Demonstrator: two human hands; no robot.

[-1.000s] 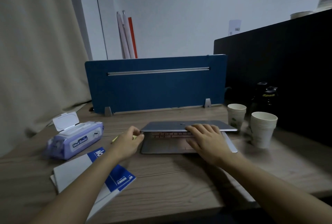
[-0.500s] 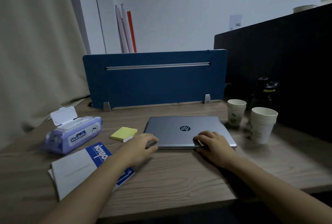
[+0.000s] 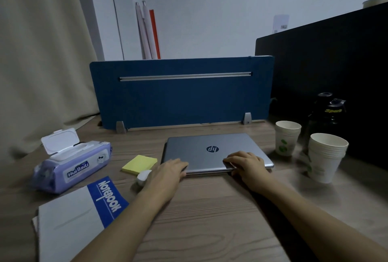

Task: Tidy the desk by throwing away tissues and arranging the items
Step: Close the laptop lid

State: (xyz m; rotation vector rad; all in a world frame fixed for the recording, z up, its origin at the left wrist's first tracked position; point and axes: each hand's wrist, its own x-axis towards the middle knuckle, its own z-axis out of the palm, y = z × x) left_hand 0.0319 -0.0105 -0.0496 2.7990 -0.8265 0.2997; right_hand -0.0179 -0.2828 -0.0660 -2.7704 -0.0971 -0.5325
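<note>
A closed silver laptop (image 3: pixel 212 150) lies flat in the middle of the wooden desk (image 3: pixel 210 209). My left hand (image 3: pixel 168 170) grips its front left corner, fingers over the lid. My right hand (image 3: pixel 245 162) grips the front edge near the right corner. A yellow sticky-note pad (image 3: pixel 139 164) lies just left of the laptop. A small white roundish object (image 3: pixel 143 176) sits beside my left hand; I cannot tell what it is. A purple wet-wipes pack (image 3: pixel 71 165) with its flap open lies at the left, and a blue-and-white notebook (image 3: pixel 84 215) lies in front of it.
Two stacks of paper cups (image 3: pixel 286 140) (image 3: pixel 325 156) stand right of the laptop, with a black bottle (image 3: pixel 327 110) behind them. A blue divider panel (image 3: pixel 180 93) closes off the desk's back edge. A black partition (image 3: pixel 336 62) runs along the right, a beige curtain (image 3: pixel 42 62) along the left.
The laptop lid went from nearly closed to fully shut. Both hands slid back from under the lid to the laptop's front edge and have stayed there.
</note>
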